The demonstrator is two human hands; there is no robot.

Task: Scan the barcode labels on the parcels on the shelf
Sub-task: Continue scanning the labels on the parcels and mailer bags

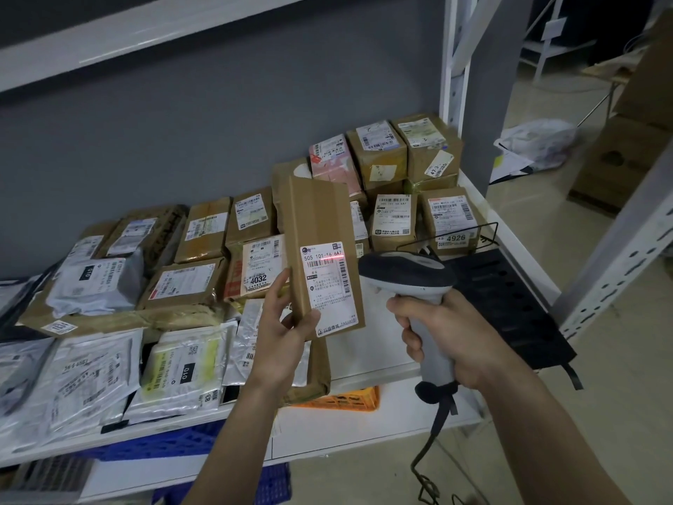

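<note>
My left hand grips the lower edge of a flat brown cardboard parcel, holding it upright above the shelf. Its white barcode label faces me, and a red scan line glows near the label's top right. My right hand grips the handle of a grey and black barcode scanner, whose head points at the label from the right. Several other labelled boxes and plastic mailers lie on the white shelf.
A black tray with a wire stand sits on the shelf's right end. The shelf's white upright post rises behind, another at front right. Orange and blue crates sit below. The scanner cable hangs down.
</note>
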